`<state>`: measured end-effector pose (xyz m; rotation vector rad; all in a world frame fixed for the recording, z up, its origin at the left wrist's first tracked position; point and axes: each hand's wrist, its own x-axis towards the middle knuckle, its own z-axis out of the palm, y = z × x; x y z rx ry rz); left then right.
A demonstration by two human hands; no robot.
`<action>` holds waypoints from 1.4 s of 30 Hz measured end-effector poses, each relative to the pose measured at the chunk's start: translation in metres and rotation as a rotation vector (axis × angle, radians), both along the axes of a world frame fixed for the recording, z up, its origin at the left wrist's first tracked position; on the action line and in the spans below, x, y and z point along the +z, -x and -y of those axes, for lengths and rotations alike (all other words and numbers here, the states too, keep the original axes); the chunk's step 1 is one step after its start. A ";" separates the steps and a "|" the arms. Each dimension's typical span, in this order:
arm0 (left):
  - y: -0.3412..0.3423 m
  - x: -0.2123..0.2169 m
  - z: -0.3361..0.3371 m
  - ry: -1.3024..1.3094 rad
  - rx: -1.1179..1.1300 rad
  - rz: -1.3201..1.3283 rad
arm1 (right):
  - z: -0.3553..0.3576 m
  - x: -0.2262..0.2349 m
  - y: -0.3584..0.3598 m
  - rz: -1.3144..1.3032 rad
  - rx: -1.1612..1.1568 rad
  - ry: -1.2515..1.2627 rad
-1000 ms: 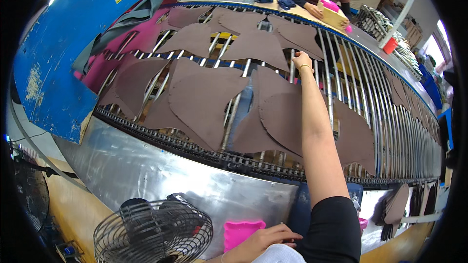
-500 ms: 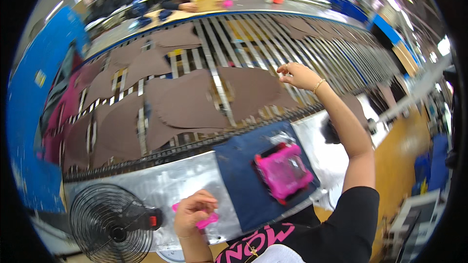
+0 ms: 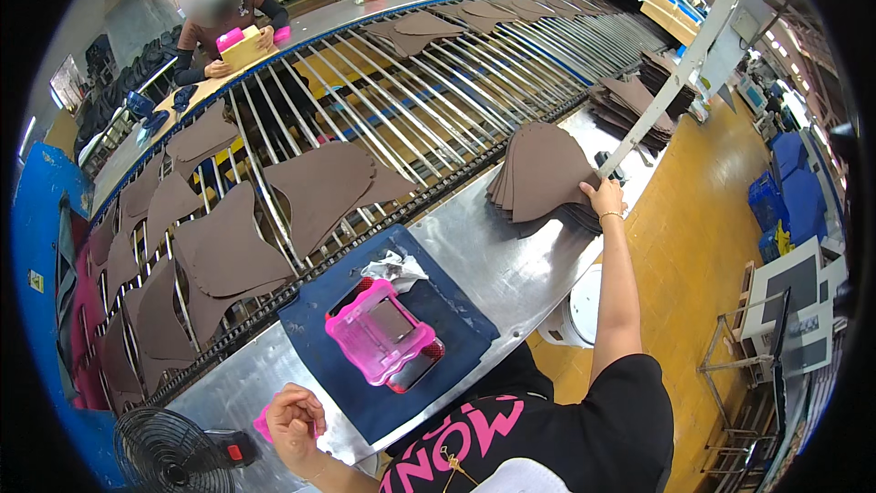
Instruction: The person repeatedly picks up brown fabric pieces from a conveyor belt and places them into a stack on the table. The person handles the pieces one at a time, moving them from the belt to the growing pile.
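Right hand (image 3: 602,195) grips brown leather stack (image 3: 543,173) — left hand (image 3: 294,416) well apart.

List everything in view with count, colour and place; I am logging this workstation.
cut pieces: many, brown, spread on the rod conveyor
stack of pieces: one, brown, on the metal bench at the right
metal bench: one, silver, before the conveyor
mat: one, dark blue, on the bench
tray: one, pink, on the mat
fan: one, black, lower left
co-worker: one, far side
left hand: grip closed on a small pink thing
right hand: grip on the stack's edge
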<state>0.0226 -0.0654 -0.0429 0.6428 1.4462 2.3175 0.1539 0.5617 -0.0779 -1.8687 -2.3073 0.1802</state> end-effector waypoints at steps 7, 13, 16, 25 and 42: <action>-0.002 0.025 -0.026 0.076 -0.007 -0.076 | -0.036 0.006 -0.014 0.047 0.339 -0.311; 0.008 0.044 -0.029 0.212 -0.027 0.020 | -0.006 0.064 -0.015 -0.063 0.672 -0.174; 0.016 0.057 -0.036 0.367 0.018 0.071 | 0.038 0.121 -0.001 -0.313 0.715 -0.080; 0.055 0.078 -0.078 0.326 0.322 -0.143 | 0.218 0.137 0.107 -1.146 1.162 0.390; -0.003 0.106 0.045 0.783 0.717 -0.172 | 0.317 0.084 0.125 -0.854 1.678 0.226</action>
